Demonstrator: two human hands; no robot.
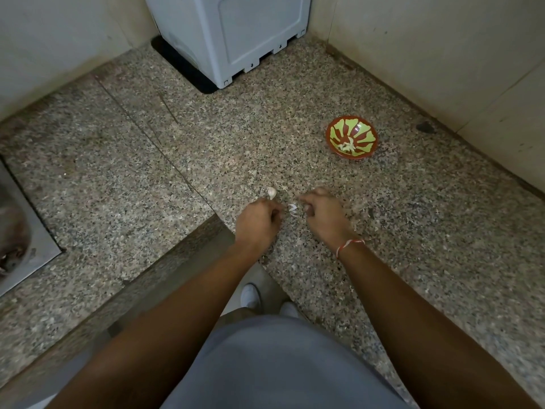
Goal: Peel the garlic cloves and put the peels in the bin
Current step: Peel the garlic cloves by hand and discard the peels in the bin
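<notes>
I see both of my hands low over the speckled granite worktop (124, 172), close to the centre of the frame. My left hand (257, 221) has its fingers curled, and a garlic clove (271, 193) shows just above its knuckles; the fingers seem to pinch its lower end, though the contact itself is hidden from me. My right hand (323, 212) sits just to the right, fingers bent and blurred, and I cannot tell whether it has hold of anything. Between the two hands lie a few white peels (293, 208) on the stone. A red-and-white thread band (348, 246) circles my right wrist.

Toward the upper right, well apart from the hands, stands a red and green bowl (339, 129) with pale garlic pieces (347, 146) in its bottom. A grey plastic appliance (233, 36) stands in the corner at the top. At the left edge a steel sink (28, 246) is partly in view.
</notes>
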